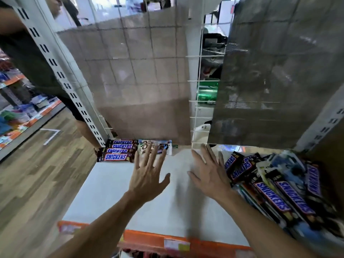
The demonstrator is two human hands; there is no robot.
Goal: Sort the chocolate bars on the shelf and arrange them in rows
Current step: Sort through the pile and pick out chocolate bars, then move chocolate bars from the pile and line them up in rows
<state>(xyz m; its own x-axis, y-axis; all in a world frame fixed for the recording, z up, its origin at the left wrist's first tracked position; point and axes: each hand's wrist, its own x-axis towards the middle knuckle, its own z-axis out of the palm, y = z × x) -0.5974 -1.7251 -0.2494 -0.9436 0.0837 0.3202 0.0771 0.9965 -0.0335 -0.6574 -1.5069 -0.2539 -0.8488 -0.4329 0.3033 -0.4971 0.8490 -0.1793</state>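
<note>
While both hands are held out flat above the white shelf (115,192), nothing is gripped in either. The left hand (147,175) is seen near the middle of the shelf, its fingers (137,161) straight and fanned wide, the thumb thrown out toward three o'clock. Its fingertips overlap the near edge of the pale-wrapped bars (158,144) at twelve o'clock of that hand, though whether these are touched cannot be told. The right hand (210,175) is spread likewise, fingers (198,158) straight and parted, and is placed just beside the heap of bars (279,194) at three o'clock of it. That heap, mostly Snickers with some blue-and-white wrappers mixed in, is piled at crossed angles over the right end of the shelf. At ten o'clock of the left hand, in the back left corner, the Snickers bars (119,151) are laid in a neat row, with the pale-wrapped bars just beside their three o'clock end. An orange price strip (149,237) is fixed along the shelf's front edge at six o'clock. At twelve o'clock a wire grid (193,81) is backed with a cardboard sheet (139,81). A slotted upright (55,71) is set at ten o'clock, and beyond it a person in a dark shirt (24,49) is seen above the wood floor (37,183).
</note>
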